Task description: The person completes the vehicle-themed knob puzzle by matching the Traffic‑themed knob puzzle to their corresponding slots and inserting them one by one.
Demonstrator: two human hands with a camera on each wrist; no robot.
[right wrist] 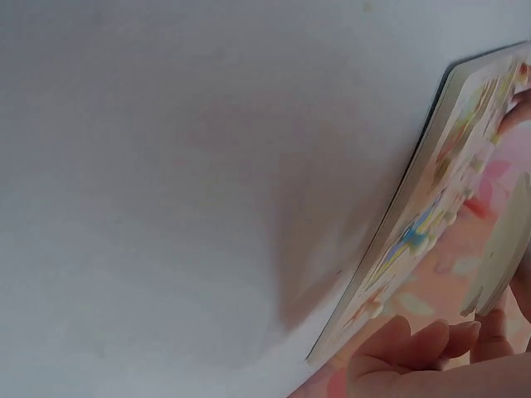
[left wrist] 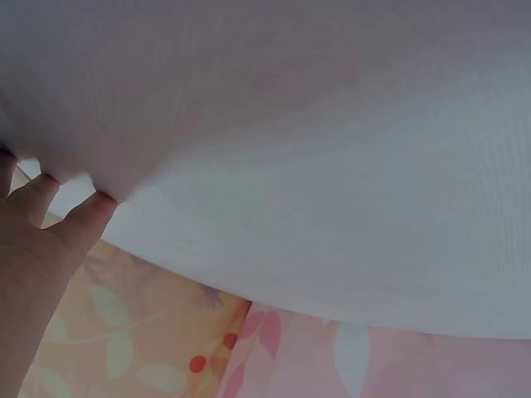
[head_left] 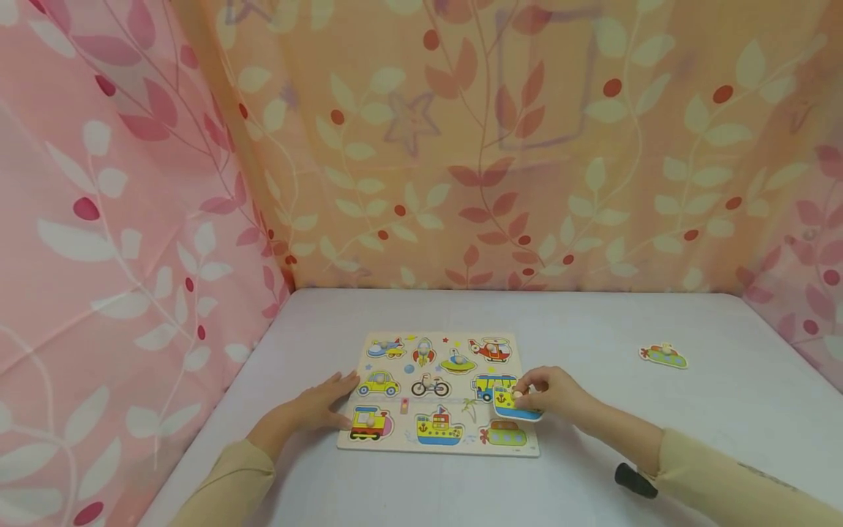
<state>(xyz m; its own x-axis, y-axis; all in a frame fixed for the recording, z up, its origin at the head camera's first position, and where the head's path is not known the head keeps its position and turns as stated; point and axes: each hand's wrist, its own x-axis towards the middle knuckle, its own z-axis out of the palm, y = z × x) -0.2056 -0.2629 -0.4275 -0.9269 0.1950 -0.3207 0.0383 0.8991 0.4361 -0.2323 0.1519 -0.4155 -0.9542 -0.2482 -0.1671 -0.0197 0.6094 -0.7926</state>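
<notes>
A wooden peg-puzzle board (head_left: 454,384) with vehicle pictures lies on the white table. My right hand (head_left: 556,391) pinches a ship puzzle piece (head_left: 506,407) by its knob, above the board's right side. The piece partly covers the bus (head_left: 495,382) and the green submarine picture (head_left: 508,436). In the right wrist view, the held piece (right wrist: 502,253) appears nearly edge-on and tilted. At the board's left edge rests my left hand (head_left: 319,404), fingers extended, near the car (head_left: 378,384) and train (head_left: 370,423). A matching ship picture (head_left: 440,427) is at the board's lower middle.
A green submarine piece (head_left: 665,356) lies on the table (head_left: 586,322) to the right of the board. Patterned curtains (head_left: 408,183) enclose the back and sides. Beside the right sleeve (head_left: 718,468) is a small black object (head_left: 635,481).
</notes>
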